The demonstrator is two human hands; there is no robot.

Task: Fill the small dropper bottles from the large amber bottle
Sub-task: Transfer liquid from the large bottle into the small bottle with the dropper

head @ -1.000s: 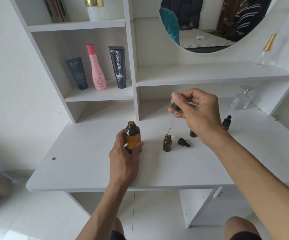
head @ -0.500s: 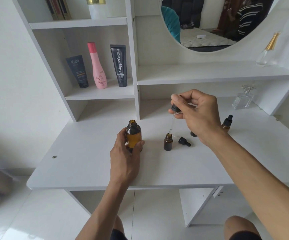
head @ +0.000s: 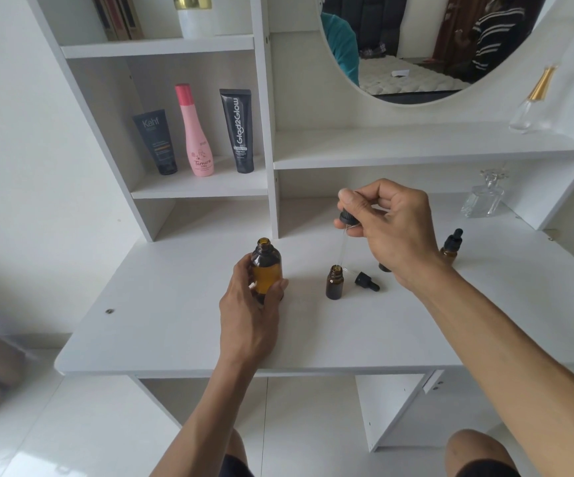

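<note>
Left hand: the left hand (head: pixel 247 304) wraps the large amber bottle (head: pixel 266 270) from the near side, fingers on its left flank, thumb on its right, and the bottle stands upright on the surface (head: pixel 161 325).
Large amber bottle: mouth uncapped, amber liquid visible through the glass, sitting at about 9 o'clock from the open small bottle and clearly apart from it.
Right hand: the right hand (head: pixel 392 228) pinches the black top of a dropper (head: pixel 346 218) between thumb and fingertips, the other fingers curled in.
Dropper: its glass tube points down, slightly tilted, and the tip hangs right at the mouth of the open small bottle; whether it has entered the neck I cannot tell.
Open small bottle: the open small bottle (head: pixel 334 282) stands upright with no cap, centre of the surface, directly under the right hand.
Loose dropper cap: a loose dropper cap (head: pixel 366 281) lies on its side at 3 o'clock of that bottle, just beside it.
Capped small bottle: a capped small bottle (head: pixel 451 244) stands at 2 o'clock, beyond the right wrist.
Half-hidden piece: one more dark piece (head: pixel 384 268) peeks out under the right hand, too covered to identify.
Shelf: at 11 o'clock a grey tube (head: pixel 156 142), a pink bottle (head: pixel 196 132) and a black tube (head: pixel 239 130) stand in a row.
Far right: a clear glass bottle (head: pixel 483 197) stands at 2 o'clock near the back.
</note>
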